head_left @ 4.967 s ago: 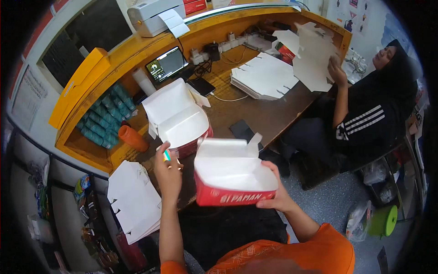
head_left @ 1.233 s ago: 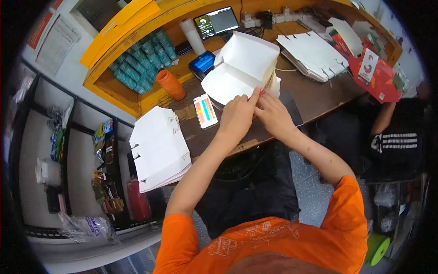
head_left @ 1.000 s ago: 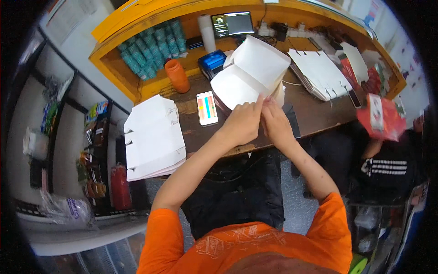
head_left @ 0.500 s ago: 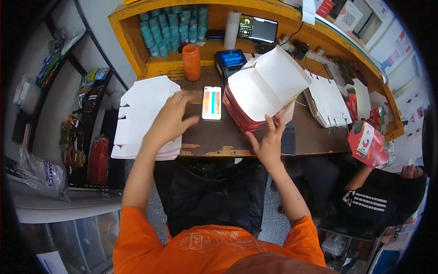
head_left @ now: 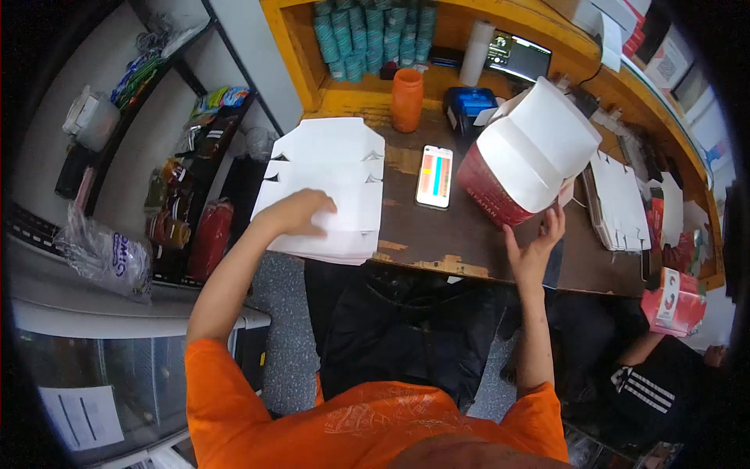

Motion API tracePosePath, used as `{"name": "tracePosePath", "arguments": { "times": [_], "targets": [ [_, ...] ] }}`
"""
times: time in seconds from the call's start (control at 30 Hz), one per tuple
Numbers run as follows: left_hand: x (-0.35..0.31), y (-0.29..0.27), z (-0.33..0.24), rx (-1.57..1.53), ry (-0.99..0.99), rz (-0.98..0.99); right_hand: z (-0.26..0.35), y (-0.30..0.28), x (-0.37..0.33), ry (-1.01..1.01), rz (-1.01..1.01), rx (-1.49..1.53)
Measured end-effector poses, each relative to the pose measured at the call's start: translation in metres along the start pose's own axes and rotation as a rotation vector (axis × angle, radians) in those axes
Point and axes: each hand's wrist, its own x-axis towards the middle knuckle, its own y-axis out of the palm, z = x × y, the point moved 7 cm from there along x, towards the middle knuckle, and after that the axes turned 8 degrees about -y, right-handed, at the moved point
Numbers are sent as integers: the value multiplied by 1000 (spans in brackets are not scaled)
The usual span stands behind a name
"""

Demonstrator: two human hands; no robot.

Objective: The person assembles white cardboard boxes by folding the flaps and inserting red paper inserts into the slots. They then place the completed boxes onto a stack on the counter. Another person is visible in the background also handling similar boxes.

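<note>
My left hand (head_left: 301, 214) is over a stack of flat white cardboard box blanks (head_left: 328, 168) with slotted edges, its fingers spread and nothing in them. Whether it touches the top sheet I cannot tell. By the near corner of a stack of folded red-and-white boxes (head_left: 500, 184), my right hand (head_left: 539, 241) has its thumb and fingers apart. Its fingertips are at or very close to the stack's lower edge. The top box stands with its white flaps raised. Between the two stacks lies a phone (head_left: 434, 177) with its screen lit.
An orange jar (head_left: 407, 100) and a blue-topped black device (head_left: 469, 105) stand farther back. Teal rolls (head_left: 375, 39) fill the shelf. More white blanks (head_left: 617, 203) lie at the right, where another person's hand holds a red box (head_left: 673, 301). Black shelving (head_left: 195, 78) runs along the left.
The view has turned left, so the desk appears farther right. My left hand has moved from beside the phone onto the white blanks. My right hand stays by the red-and-white boxes.
</note>
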Motion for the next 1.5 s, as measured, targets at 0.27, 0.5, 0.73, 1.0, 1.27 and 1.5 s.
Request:
{"name": "tracePosePath", "arguments": {
  "times": [0.27,0.5,0.73,1.0,1.27,1.5],
  "targets": [
    [-21,2,-51,137,-71,-92,33,-11,-64,91,-151,137],
    [-1,-10,-23,-296,-69,137,125,59,-160,315,218,607],
    [-80,-135,-40,-19,-348,-927,143,68,-144,297,401,706],
    [-138,40,-189,-562,-72,77,180,77,-175,588,972,1320],
    [-97,217,-186,-1421,-457,317,153,82,-248,1023,855,1139],
    [-40,253,-162,-1630,-710,183,145,78,-208,599,824,848]
  ]
}}
